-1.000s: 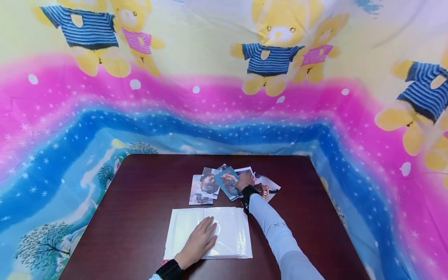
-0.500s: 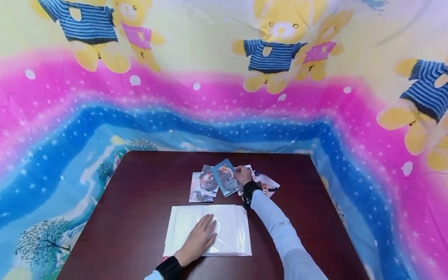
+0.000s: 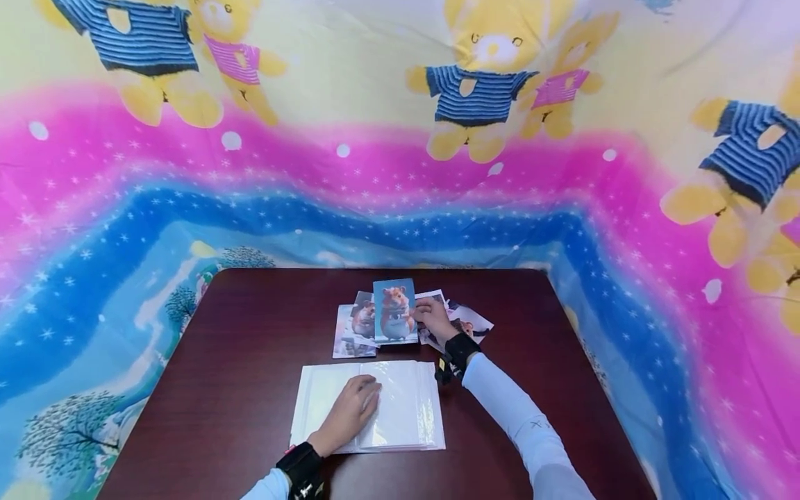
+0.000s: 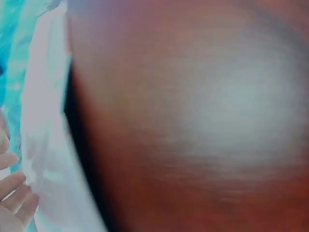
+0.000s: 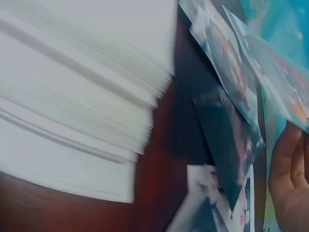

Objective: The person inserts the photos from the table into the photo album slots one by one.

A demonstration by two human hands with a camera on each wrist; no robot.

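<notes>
A blue-backed photo of a hamster stands raised over the other photos, its right edge pinched by my right hand. In the right wrist view that same picture card tilts above the pile, with the fingers at its lower edge. My left hand rests on the open photo album, fingers relaxed and slightly bent near the centre fold. The album's pages are white with glossy clear sleeves. In the left wrist view only the fingertips show, beside the white page.
More photos lie behind the album: a hamster print and a pale one at left, and a bear print at right. The dark brown table is backed by a patterned cloth.
My right hand has lifted the blue hamster photo off the pile and turned it upright. The left hand stays on the album, its fingers a little more bent.
</notes>
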